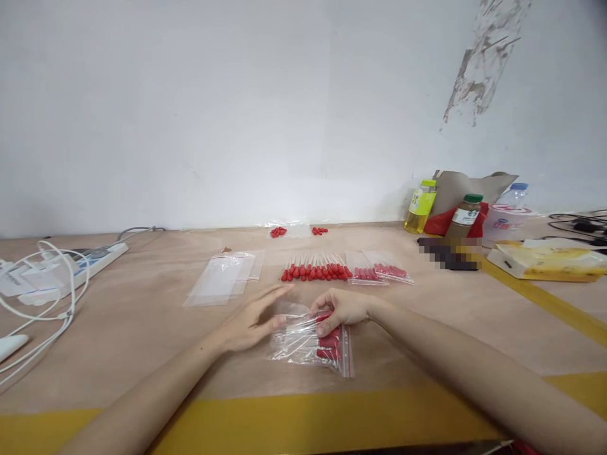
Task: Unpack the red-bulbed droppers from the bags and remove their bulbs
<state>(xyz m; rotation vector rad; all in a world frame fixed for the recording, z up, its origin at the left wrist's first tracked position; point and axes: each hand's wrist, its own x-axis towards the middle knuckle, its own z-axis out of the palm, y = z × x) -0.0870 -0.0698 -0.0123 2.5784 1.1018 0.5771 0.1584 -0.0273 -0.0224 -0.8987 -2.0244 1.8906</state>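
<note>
The left hand (256, 320) and right hand (348, 308) are bare, with slim fingers. The left forearm (165, 379) is bare, marked by one small dark spot (202, 348). The right forearm (450, 354) is bare, tapering toward the wrist.

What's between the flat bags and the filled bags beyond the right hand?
Head view: a row of red-tipped sticks, lying side by side.

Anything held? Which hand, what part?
Right hand holds the clear bag over the red tips inside, near its zip end. Left hand is at the opposite end; grip unclear.
</note>
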